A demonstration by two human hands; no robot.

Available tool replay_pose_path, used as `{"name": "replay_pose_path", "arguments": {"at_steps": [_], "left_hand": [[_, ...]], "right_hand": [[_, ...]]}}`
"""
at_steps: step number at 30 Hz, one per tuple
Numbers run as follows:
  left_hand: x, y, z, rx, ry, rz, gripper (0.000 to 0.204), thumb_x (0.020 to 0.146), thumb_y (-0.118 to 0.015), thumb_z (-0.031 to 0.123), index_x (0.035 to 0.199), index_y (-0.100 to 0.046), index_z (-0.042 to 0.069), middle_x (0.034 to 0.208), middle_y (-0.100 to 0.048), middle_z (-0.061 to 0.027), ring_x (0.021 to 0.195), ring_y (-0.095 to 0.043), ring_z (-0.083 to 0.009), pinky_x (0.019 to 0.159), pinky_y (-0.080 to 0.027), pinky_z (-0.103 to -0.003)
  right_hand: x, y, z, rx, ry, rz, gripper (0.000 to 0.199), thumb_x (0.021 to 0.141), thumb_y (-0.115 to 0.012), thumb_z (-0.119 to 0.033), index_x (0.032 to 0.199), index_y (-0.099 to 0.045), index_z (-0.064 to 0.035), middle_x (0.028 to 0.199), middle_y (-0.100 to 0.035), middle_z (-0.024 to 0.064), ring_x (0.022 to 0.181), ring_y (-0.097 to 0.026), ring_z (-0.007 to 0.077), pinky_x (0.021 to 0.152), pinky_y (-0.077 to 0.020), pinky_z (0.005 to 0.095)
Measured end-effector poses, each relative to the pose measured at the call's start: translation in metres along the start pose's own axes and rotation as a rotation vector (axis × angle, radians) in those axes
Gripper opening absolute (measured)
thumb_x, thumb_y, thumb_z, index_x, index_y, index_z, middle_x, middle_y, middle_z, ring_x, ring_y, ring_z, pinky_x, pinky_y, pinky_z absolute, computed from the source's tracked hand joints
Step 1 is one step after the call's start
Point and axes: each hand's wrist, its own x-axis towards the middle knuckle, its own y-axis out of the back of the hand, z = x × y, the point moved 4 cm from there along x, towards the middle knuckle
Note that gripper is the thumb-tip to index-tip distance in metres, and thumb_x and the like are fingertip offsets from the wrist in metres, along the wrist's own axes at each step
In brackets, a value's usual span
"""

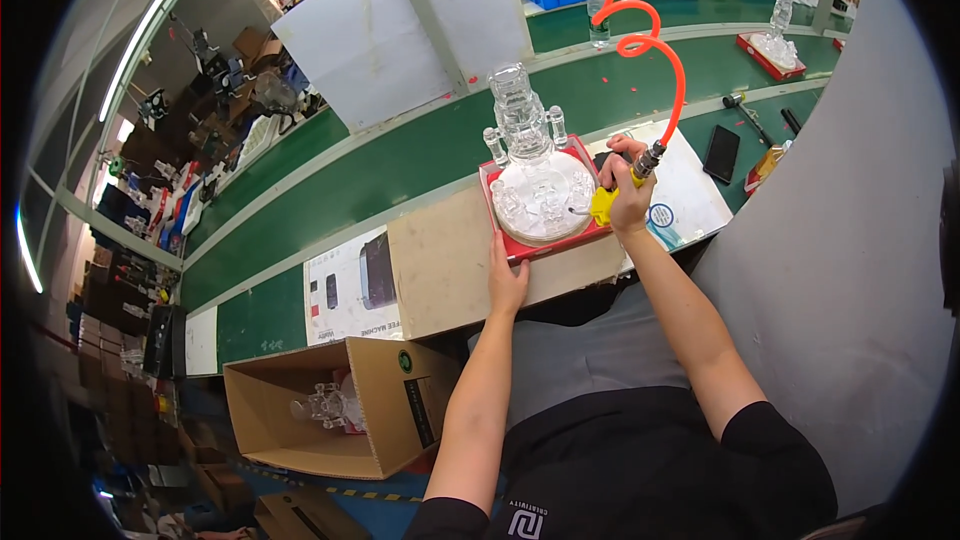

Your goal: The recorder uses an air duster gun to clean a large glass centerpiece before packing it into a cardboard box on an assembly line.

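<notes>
A clear plastic model (540, 185), with a stacked tower and a round white base, stands in a red tray (529, 248) in front of me. My left hand (508, 282) grips the tray's near left corner, its thumb and fingers at the rim. My right hand (628, 190) is closed round a yellow air blow gun (604, 206), whose thin nozzle points left at the round base. From the gun's back end an orange coiled hose (682, 85) rises up and away.
A green conveyor belt (400, 168) runs behind, carrying another clear model (775, 48) and a water bottle (598, 20). At right lie a black phone (721, 153) and a hammer-like tool (748, 118). An open cardboard box (400, 410) at lower left holds a clear model (330, 407).
</notes>
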Motion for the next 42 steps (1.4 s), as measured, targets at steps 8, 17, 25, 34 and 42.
{"name": "replay_pose_path", "arguments": {"at_steps": [8,17,25,34,42], "left_hand": [[-0.001,0.002,0.0,-0.021,-0.004,0.003,0.073,0.083,-0.066,0.015,0.145,-0.029,0.003,0.145,-0.037,-0.0199,0.134,-0.037,-0.0341,0.108,-0.034,-0.038],[0.0,0.003,0.006,-0.033,-0.007,0.013,0.072,0.086,-0.067,0.024,0.144,-0.031,0.002,0.143,-0.039,-0.0198,0.133,-0.039,-0.0335,0.107,-0.035,-0.038],[-0.001,0.005,0.003,-0.033,0.001,0.014,0.072,0.087,-0.067,0.026,0.144,-0.031,0.002,0.145,-0.038,-0.0196,0.134,-0.038,-0.0337,0.108,-0.034,-0.038],[-0.001,0.003,0.002,-0.003,-0.012,0.0,0.071,0.087,-0.066,0.026,0.144,-0.031,0.002,0.145,-0.037,-0.0203,0.133,-0.038,-0.034,0.108,-0.034,-0.038],[-0.006,0.004,0.004,0.012,0.023,-0.013,0.061,0.087,-0.065,0.027,0.141,-0.039,0.013,0.143,-0.039,-0.0207,0.131,-0.04,-0.0376,0.104,-0.038,-0.04]], "right_hand": [[0.014,-0.032,0.009,-0.066,0.1,0.01,0.021,0.085,-0.052,0.003,0.105,-0.05,-0.0038,0.112,-0.049,0.0098,0.062,-0.044,0.0055,0.057,-0.0396,0.0216],[0.011,-0.036,0.01,-0.392,0.159,-0.08,0.007,0.086,-0.058,-0.004,0.092,-0.054,-0.0029,0.084,-0.053,0.0017,0.07,-0.047,0.0083,0.064,-0.0395,0.0234],[-0.014,-0.035,0.001,-0.114,-0.147,0.004,0.006,0.09,-0.054,-0.007,0.096,-0.056,-0.0044,0.066,-0.048,-0.0025,0.055,-0.041,0.0037,0.05,-0.0337,0.0206],[-0.037,-0.051,0.021,0.106,-0.135,0.015,0.007,0.09,-0.055,-0.005,0.098,-0.055,-0.0054,0.064,-0.047,-0.0031,0.051,-0.043,0.0044,0.047,-0.0349,0.0207],[0.001,0.01,0.01,-0.106,-0.13,0.144,0.007,0.091,-0.053,-0.008,0.095,-0.057,-0.0032,0.059,-0.046,-0.0017,0.049,-0.042,0.0058,0.047,-0.0345,0.0213]]}}
